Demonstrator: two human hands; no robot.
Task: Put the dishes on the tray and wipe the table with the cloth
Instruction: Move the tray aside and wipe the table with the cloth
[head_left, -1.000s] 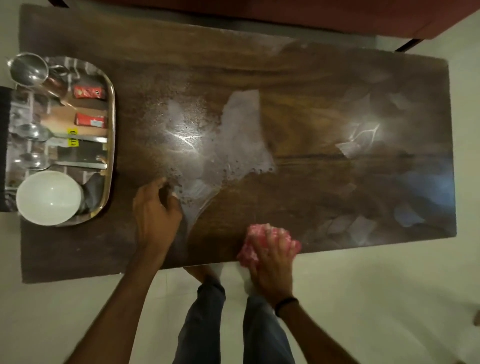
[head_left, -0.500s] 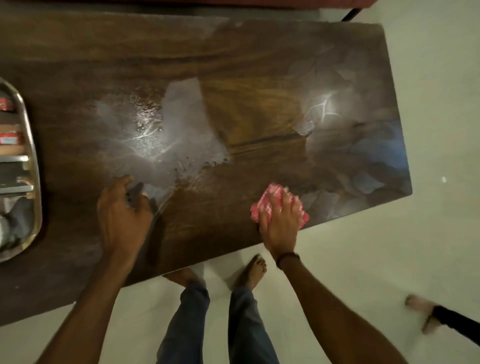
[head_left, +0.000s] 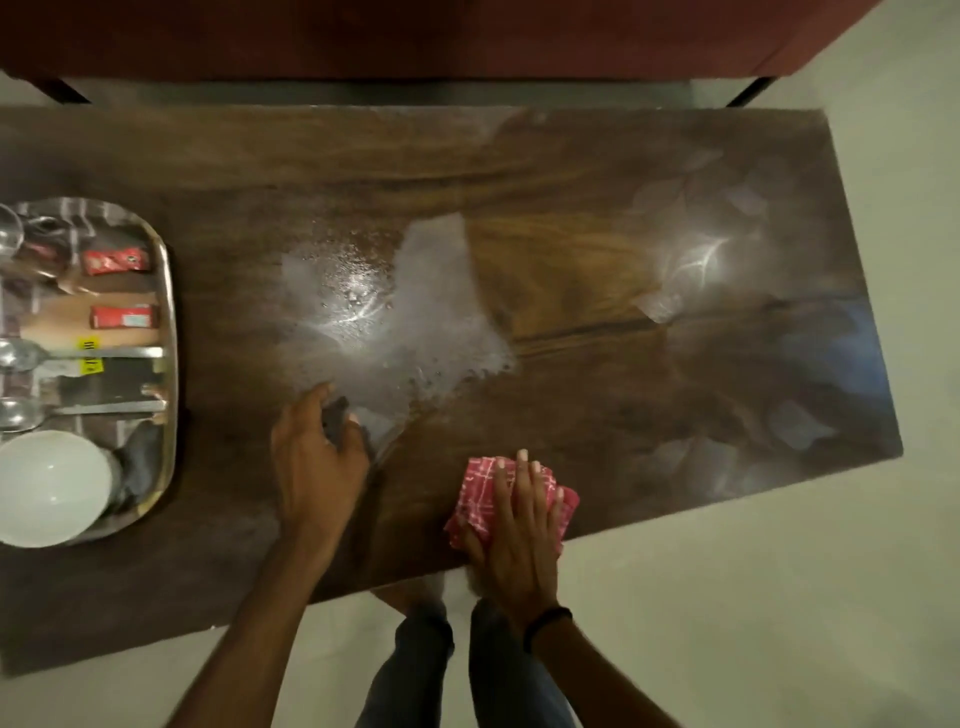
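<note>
A dark wooden table (head_left: 597, 171) fills the view. My right hand (head_left: 519, 525) lies flat on a red-and-white checked cloth (head_left: 480, 499) at the table's near edge. My left hand (head_left: 314, 462) rests on the wood to the cloth's left, fingers curled, beside a pale wet patch (head_left: 405, 322). At the left end stands a steel tray (head_left: 167, 322) holding a white bowl (head_left: 49, 488), two spoons (head_left: 62, 356), two red packets (head_left: 117, 260) and a steel cup (head_left: 8, 234).
Behind the table's far edge stands a dark red piece of furniture (head_left: 467, 36). My legs and feet (head_left: 467, 665) are on the pale floor under the near edge. The table's right end shows glare and faint reflections.
My right hand slid the cloth along the near edge, first right, then back a little. The view swung right and back left, so the tray shows again. My left hand stayed in place.
</note>
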